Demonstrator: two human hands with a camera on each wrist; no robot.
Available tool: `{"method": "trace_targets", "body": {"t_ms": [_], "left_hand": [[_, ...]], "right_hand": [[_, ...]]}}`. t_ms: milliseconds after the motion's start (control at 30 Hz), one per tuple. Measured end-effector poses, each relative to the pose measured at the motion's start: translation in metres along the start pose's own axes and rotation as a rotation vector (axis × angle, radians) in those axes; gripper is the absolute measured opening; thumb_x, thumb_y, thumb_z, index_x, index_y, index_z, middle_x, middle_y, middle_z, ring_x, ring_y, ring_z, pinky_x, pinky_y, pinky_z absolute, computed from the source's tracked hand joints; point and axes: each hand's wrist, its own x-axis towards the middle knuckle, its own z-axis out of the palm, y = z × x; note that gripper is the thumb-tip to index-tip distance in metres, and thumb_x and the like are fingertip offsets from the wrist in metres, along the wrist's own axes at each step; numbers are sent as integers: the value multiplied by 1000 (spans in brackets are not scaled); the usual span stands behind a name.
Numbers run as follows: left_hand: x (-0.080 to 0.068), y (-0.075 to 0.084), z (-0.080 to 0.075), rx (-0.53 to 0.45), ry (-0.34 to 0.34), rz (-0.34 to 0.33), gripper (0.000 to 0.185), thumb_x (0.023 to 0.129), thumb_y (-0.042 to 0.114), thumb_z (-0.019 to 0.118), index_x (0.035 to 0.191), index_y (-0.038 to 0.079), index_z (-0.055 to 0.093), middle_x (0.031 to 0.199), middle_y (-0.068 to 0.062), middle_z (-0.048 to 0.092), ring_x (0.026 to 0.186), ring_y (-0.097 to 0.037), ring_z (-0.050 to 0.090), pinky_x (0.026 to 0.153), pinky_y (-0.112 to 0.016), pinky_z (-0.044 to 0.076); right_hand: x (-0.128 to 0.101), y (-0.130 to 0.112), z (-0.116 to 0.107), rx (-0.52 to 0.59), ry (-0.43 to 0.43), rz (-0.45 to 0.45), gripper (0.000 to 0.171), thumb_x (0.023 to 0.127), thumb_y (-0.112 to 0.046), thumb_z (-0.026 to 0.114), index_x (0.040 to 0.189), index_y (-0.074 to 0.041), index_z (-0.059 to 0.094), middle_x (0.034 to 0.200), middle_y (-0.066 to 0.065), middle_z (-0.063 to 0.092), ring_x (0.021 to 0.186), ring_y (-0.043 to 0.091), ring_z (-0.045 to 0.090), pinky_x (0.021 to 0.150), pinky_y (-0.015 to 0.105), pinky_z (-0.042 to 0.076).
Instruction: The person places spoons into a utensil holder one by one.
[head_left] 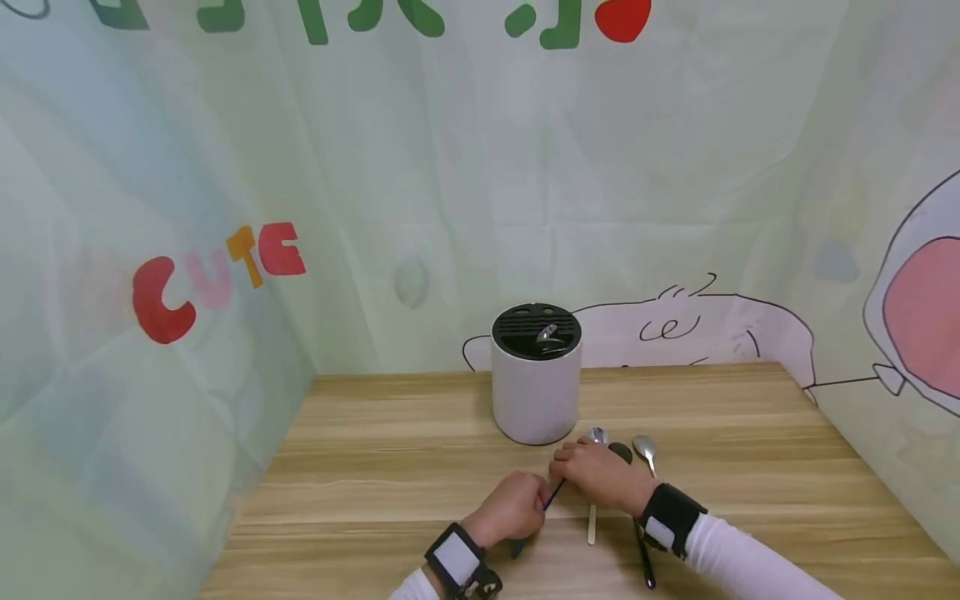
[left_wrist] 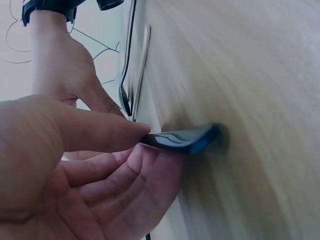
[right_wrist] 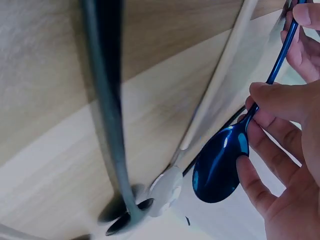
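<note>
A dark blue metal spoon is held low over the wooden table between both hands. My left hand pinches the end of its handle between thumb and fingers. My right hand grips the neck just behind the blue bowl, thumb on top and fingers curled below. In the right wrist view the left hand's fingertips show at the far end of the handle. The two hands are almost touching.
A white cylindrical holder with a black slotted lid stands just behind the hands, one utensil in it. A cream-handled spoon, a black-handled spoon and a silver spoon lie on the table by the right hand. Printed cloth walls enclose the table.
</note>
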Motion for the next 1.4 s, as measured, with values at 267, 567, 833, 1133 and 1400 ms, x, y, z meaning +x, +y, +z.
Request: {"method": "trace_targets", "body": {"t_ms": [267, 567, 833, 1133, 1400], "left_hand": [[-3, -1, -6, -86, 31, 6, 14, 74, -1, 66, 80, 11, 63, 62, 11, 56, 59, -1, 47, 57, -16, 40], [-6, 3, -16, -158, 100, 34, 14, 80, -1, 68, 90, 7, 64, 72, 5, 60, 65, -1, 50, 61, -16, 44], [-7, 13, -28, -289, 204, 71, 11, 88, 2, 68, 97, 7, 65, 81, 5, 65, 75, -1, 57, 71, -19, 49], [-10, 23, -36, -372, 337, 122, 12, 89, 4, 69, 99, 9, 65, 86, 0, 68, 81, -5, 60, 79, -26, 52], [-12, 26, -37, -388, 416, 176, 13, 87, 1, 70, 98, 6, 66, 88, -5, 70, 81, -8, 63, 78, -22, 52]], "right_hand": [[0, -2, -5, -118, 152, -42, 17, 81, -5, 73, 86, -21, 67, 85, -9, 64, 87, 11, 61, 82, 33, 53], [-4, -11, -44, -82, 428, 25, 33, 76, -13, 81, 107, -17, 68, 112, 0, 66, 108, 20, 61, 92, 38, 51], [-5, -9, -79, 99, 984, 177, 38, 96, -38, 61, 95, 0, 64, 102, 14, 65, 95, 26, 60, 90, 26, 47], [-7, -28, -79, 909, 932, 698, 23, 94, -12, 65, 110, 1, 56, 105, 8, 61, 96, 3, 58, 84, 15, 49], [-2, -33, -71, 1126, 649, 709, 28, 96, -25, 62, 113, -3, 66, 105, 10, 69, 93, 6, 65, 85, 20, 53]]}}
